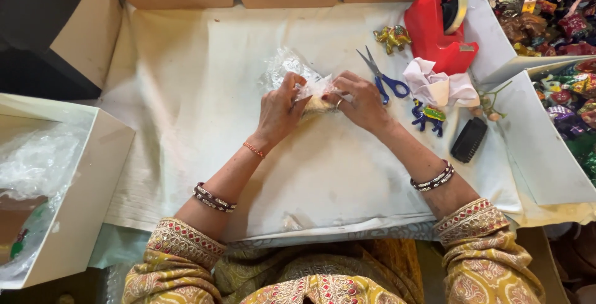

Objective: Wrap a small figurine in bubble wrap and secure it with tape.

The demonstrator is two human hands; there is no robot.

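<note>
At nine o'clock a white box (81, 198) holds crinkled clear plastic. At the middle of the cloth-covered surface (186, 93), my left hand (279, 113) has its fingers clamped on a small pale bundle (318, 102) in crackly clear wrap (288, 68), steadying it. My right hand (360, 102) pinches the wrap's other end shut. Blue-handled scissors (383, 80) and a red tape dispenser (437, 28) lie towards two o'clock, within reach.

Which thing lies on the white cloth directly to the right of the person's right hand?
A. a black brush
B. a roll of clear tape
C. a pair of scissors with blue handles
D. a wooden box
C: the blue-handled scissors lie on the cloth just beside the right hand; the black brush is farther off.
</note>
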